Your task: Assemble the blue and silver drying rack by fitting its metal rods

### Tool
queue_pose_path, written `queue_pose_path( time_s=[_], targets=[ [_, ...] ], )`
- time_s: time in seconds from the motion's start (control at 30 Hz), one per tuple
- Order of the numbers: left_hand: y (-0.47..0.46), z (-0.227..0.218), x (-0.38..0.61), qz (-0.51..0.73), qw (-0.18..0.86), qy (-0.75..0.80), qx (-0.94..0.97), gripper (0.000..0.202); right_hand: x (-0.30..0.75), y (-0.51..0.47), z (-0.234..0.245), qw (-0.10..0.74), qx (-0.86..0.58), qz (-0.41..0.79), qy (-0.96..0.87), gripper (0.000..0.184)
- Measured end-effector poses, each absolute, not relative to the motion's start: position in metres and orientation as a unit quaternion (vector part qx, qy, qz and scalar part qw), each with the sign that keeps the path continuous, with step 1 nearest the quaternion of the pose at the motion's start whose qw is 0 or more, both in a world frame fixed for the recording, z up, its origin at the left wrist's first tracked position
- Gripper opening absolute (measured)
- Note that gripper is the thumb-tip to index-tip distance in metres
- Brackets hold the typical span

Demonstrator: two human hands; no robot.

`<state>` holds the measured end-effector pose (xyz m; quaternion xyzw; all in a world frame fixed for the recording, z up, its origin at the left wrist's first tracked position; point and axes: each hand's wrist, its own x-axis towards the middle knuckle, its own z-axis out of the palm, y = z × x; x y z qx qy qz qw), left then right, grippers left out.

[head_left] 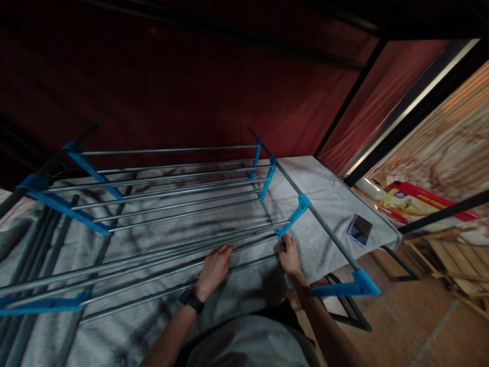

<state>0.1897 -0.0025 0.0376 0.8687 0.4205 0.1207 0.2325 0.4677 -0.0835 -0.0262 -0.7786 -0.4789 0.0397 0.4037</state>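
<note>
A clothes drying rack (175,204) of grey metal rods and blue plastic brackets lies across a table under a grey cloth (324,193). My left hand (214,270), a dark watch on its wrist, rests on the near rods with its fingers curled over one of them. My right hand (289,257) is closed around a rod end just below a blue bracket (294,216).
A phone (359,229) lies on the cloth near the table's right corner. Another blue bracket (355,286) sticks out past the table edge. A red-and-yellow box (416,204) and wooden pallets (454,255) sit on the tiled floor at right. A dark red curtain hangs behind.
</note>
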Motion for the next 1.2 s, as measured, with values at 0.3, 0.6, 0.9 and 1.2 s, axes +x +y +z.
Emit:
queue_pose_path(
  time_s=[0.3,0.6,0.9,1.2],
  targets=[
    [0.003,0.045,0.191,0.098,0.27,0.425,0.859,0.04,0.419,-0.134,-0.018,0.31,-0.631,0.033,-0.711,0.041],
    [0.005,0.053,0.191,0.093,0.302,0.415,0.853,0.038,0.418,-0.125,-0.004,0.284,-0.579,0.113,-0.756,0.017],
    [0.005,0.052,0.191,0.075,0.31,0.427,0.846,0.039,0.424,-0.15,0.004,0.298,-0.553,0.107,-0.771,0.024],
    [0.007,0.053,0.195,0.072,0.31,0.426,0.847,0.041,0.413,-0.121,0.008,0.309,-0.54,0.157,-0.767,0.016]
  ],
)
